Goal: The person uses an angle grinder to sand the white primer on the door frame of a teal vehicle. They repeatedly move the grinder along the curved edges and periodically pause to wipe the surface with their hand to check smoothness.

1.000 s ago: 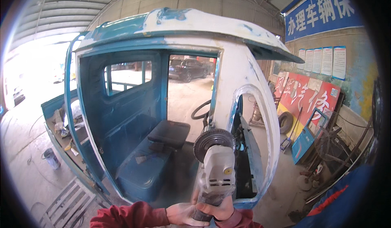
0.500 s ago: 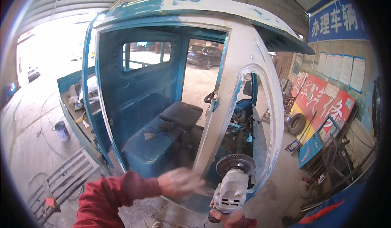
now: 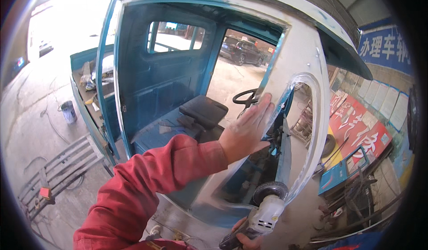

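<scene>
My left hand [image 3: 248,132] lies with its fingers stretched out flat against the pale, sanded door pillar [image 3: 305,56] of a small vehicle cab. Its red sleeve crosses the lower middle of the view. Low in front of the cab, my right hand [image 3: 248,240] grips a white angle grinder [image 3: 266,213]. A round, dark disc [image 3: 270,192] sits on the tool's head, close to the lower corner of the cab's window opening. Part of the right hand is hidden by the tool.
Inside the blue cab are a black seat [image 3: 203,111] and a steering wheel [image 3: 245,97]. A slatted metal frame [image 3: 67,172] and a bucket [image 3: 68,112] stand on the left. To the right, a blue door [image 3: 333,178] leans by a red signboard [image 3: 356,129].
My left hand has moved up and right from the pillar's lower end to beside the window opening. The grinder now appears slightly lower, still in my right hand. The view has shifted.
</scene>
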Action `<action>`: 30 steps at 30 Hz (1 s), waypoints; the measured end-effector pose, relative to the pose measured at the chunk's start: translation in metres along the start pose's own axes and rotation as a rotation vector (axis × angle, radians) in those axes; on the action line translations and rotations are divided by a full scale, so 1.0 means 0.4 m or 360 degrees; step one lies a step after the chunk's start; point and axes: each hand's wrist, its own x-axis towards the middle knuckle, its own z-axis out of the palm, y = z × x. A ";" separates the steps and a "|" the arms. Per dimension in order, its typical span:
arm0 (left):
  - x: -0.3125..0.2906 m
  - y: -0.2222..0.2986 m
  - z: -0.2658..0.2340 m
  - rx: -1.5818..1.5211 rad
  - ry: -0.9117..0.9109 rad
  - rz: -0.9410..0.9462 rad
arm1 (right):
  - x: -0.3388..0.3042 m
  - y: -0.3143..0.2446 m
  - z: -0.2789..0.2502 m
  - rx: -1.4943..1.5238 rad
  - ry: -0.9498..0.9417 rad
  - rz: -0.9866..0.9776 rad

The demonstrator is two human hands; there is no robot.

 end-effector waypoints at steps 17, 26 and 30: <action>-0.198 0.010 0.020 -0.0298 -0.0093 0.0098 | 0.155 -0.139 0.054 0.3167 0.2223 0.2808; -0.134 -0.010 0.023 -0.0382 0.0051 0.0207 | 0.183 -0.092 0.048 0.2320 0.1898 0.2669; -0.095 -0.025 0.007 -0.0346 0.0202 0.0193 | 0.206 -0.075 0.050 0.2383 0.2139 0.2569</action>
